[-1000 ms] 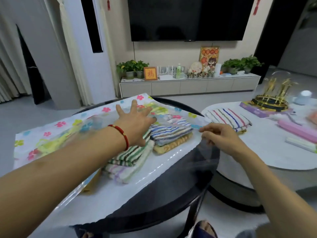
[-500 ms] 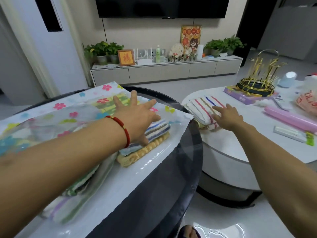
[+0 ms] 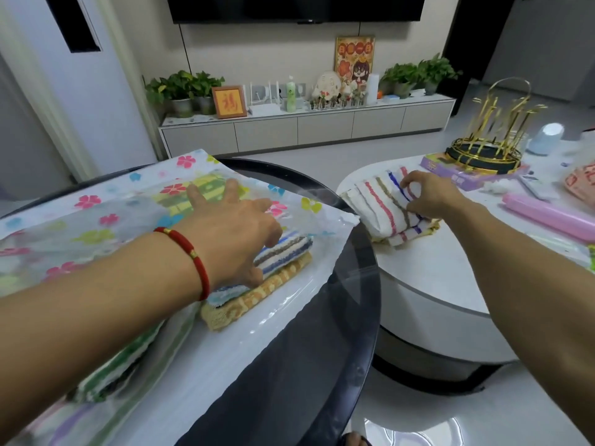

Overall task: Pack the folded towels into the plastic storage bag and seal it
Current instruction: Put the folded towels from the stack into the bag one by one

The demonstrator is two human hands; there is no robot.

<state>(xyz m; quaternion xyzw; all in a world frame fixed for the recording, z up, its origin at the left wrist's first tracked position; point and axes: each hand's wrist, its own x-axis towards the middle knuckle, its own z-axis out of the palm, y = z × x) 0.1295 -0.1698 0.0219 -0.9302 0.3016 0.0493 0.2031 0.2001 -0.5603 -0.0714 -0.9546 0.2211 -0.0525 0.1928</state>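
Leaving the bag's edge, the right hand (image 3: 425,196) now pinches the striped towel (image 3: 384,209); the left hand (image 3: 231,220), spread, presses the storage bag (image 3: 96,220).

A living room with a wall-mounted television and two low round tables.

A dark television (image 3: 296,8) hangs on a beige wall above a long pale-grey cabinet (image 3: 309,127) carrying potted plants (image 3: 182,86), a framed picture (image 3: 229,102) and small ornaments. A black glass table (image 3: 306,333) stands beside a white table (image 3: 428,272) on a glossy grey floor (image 3: 450,423), which reflects light.
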